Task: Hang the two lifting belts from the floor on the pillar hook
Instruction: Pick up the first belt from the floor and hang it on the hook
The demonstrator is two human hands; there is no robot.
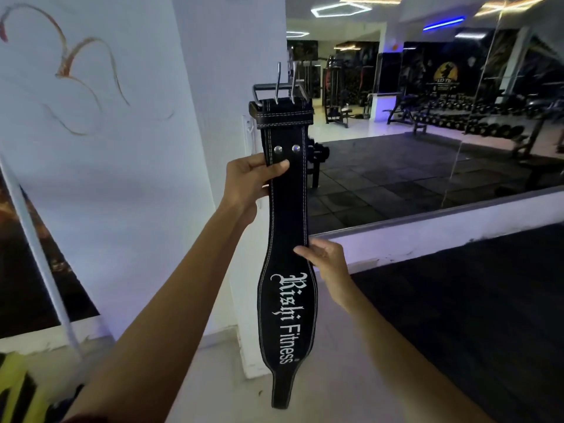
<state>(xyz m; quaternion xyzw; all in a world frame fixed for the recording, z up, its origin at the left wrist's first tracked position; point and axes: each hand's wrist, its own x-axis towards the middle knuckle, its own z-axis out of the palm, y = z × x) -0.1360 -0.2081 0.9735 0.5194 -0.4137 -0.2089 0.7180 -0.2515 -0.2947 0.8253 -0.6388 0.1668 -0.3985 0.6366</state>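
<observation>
A black lifting belt (287,227) with white stitching and white lettering hangs upright in front of the white pillar (232,71). Its steel buckle (279,90) points up, prongs raised. My left hand (253,181) grips the belt's left edge just below two rivets. My right hand (323,261) pinches the right edge lower down, above the lettering. A white hook strip (248,132) is fixed to the pillar just left of the belt, partly hidden behind it. I see no second belt.
A large wall mirror (427,117) to the right reflects gym machines and dumbbell racks. A white ledge (427,236) runs under it. Black rubber flooring (457,331) lies right; pale tiles (219,377) lie at the pillar's base. A painted wall (91,117) stands left.
</observation>
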